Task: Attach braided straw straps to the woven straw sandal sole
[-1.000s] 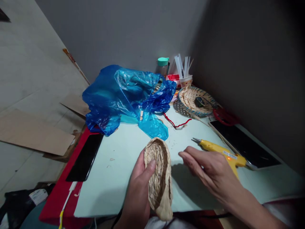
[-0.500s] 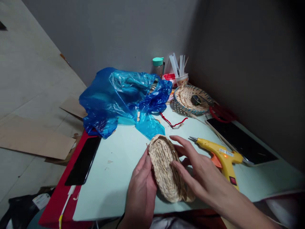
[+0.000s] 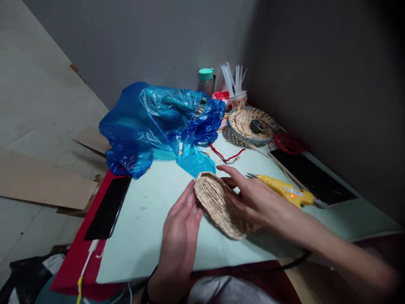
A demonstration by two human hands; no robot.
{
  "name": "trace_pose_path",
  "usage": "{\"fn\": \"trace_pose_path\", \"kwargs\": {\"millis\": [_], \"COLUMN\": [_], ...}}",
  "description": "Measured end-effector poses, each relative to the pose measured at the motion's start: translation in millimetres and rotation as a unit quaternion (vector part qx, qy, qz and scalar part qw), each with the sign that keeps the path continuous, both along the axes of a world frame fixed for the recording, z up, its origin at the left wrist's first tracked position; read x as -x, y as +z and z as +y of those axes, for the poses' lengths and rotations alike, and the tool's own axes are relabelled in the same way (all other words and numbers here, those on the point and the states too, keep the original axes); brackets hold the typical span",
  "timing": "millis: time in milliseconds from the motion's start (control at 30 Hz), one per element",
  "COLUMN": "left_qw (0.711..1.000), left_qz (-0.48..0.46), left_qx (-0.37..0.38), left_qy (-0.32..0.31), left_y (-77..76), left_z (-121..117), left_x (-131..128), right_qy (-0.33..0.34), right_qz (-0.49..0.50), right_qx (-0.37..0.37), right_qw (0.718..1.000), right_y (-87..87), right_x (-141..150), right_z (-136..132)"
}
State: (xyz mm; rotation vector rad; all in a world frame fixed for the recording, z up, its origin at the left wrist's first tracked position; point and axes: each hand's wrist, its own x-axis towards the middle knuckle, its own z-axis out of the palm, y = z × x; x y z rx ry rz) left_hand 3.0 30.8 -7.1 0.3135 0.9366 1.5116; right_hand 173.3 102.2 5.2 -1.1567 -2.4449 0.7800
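Note:
An oval woven straw piece (image 3: 218,202), made of coiled, braided rows with a raised rim at its far end, is tilted between my hands above the table. My left hand (image 3: 182,228) grips its left edge, the fingertips partly hidden behind it. Across its right side lies my right hand (image 3: 249,198), thumb on the inner face and fingers bent round the far side, with the index finger stretched out. A yellow glue gun (image 3: 284,190) with an orange light rests just beyond my right hand, its lower part covered by the arm.
A crumpled blue plastic bag (image 3: 158,118) covers the table's far left. Behind stand a teal-lidded jar (image 3: 206,78) and a cup of glue sticks (image 3: 238,99). A round woven basket (image 3: 240,122), red scissors (image 3: 289,142), a tablet (image 3: 313,177), red pipe cleaner (image 3: 223,157) and phone (image 3: 109,209) lie about.
The straw piece has turned, its near end swinging right and up. My right hand has moved up and left, its wrist now covering the glue gun's handle. The view has shifted slightly.

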Motion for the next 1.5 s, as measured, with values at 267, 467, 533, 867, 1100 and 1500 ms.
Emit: {"fn": "trace_pose_path", "kwargs": {"millis": [267,467,533,867,1100,1500], "left_qw": [0.973,0.969,0.972,0.985,0.983,0.996], "left_qz": [0.186,0.205,0.192,0.163,0.179,0.09], "left_qx": [0.039,0.019,0.016,0.034,0.013,0.001], "left_qy": [0.133,0.134,0.13,0.04,0.037,0.018], "left_y": [9.3,2.3,-1.7,-12.4,-13.6,-6.3], "left_z": [-14,-29,-31,-38,-32,-30], "left_x": [27,26,24,7,-3,-11], "right_qy": [0.007,0.038,0.033,-0.033,-0.02,-0.003], "right_qz": [-0.022,-0.026,-0.027,0.11,0.243,0.353], "right_qx": [-0.071,-0.087,-0.072,0.103,0.252,0.329], "right_qw": [0.997,0.995,0.996,0.988,0.937,0.876], "right_y": [10.5,5.2,-0.4,12.1,5.5,10.5], "right_x": [-9,8,13,4,6,10], "right_z": [12,-37,-43,-20,-22,-35]}}
